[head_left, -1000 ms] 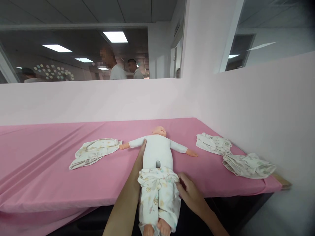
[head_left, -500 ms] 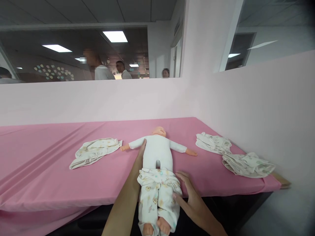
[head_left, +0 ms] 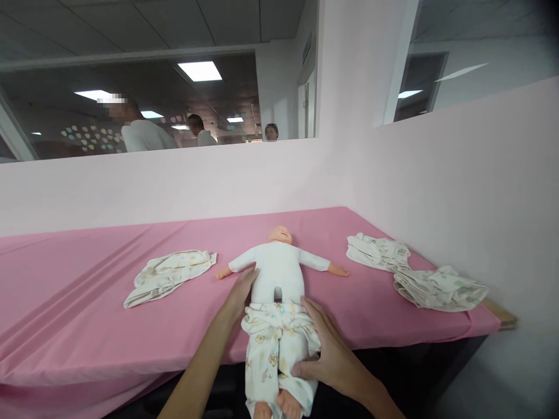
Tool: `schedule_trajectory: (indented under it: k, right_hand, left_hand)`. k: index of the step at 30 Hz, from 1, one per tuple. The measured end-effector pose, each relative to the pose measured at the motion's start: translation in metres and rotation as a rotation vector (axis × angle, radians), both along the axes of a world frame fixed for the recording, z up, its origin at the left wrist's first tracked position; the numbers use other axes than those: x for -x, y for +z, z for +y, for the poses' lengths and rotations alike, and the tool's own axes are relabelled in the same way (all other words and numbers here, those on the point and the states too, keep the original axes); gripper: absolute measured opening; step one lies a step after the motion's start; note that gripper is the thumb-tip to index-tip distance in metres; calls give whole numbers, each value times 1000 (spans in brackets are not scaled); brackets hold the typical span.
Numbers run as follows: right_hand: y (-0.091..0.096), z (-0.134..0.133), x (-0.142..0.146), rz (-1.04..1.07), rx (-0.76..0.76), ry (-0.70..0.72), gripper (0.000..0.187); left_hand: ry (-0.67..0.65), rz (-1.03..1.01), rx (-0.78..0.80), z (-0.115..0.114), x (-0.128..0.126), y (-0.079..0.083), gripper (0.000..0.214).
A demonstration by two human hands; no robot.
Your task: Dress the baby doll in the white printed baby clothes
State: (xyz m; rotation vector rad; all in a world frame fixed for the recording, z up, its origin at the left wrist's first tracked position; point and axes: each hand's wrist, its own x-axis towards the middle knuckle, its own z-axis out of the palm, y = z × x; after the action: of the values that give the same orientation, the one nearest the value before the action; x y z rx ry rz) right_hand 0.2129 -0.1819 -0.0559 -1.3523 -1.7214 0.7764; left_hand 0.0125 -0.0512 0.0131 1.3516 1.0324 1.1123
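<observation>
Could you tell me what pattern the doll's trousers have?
The trousers are white with small pastel prints; head view.

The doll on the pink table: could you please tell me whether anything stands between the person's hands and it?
Nothing visible does. The left hand lies flat against the doll, and the right hand rests on its patterned trousers.

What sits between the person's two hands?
The doll, at its waist, in printed trousers, by the head view. The left hand touches its side; the right hand rests on the trousers.
</observation>
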Motion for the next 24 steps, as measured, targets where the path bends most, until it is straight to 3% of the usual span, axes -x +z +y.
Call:
schedule_trajectory:
  k: [3, 6, 11, 17, 24]
  right_hand:
    - [2, -7, 1, -2, -54, 15, 114]
    - [3, -19, 6, -40, -112, 14, 121]
    - [-16, -20, 18, -237, -236, -7, 118]
    - [-52, -3, 26, -407, -528, -120, 110]
    - [-57, 0, 31, -352, -569, -153, 112]
  left_hand:
    - [-97, 139, -12, -31, 25, -16, 60]
    - [-186, 348, -227, -64, 52, -34, 66]
    - [-240, 757, -397, -97, 70, -54, 122]
    - [-32, 937, -830, -112, 62, -71, 109]
    - [34, 1007, -1051, -113, 61, -82, 96]
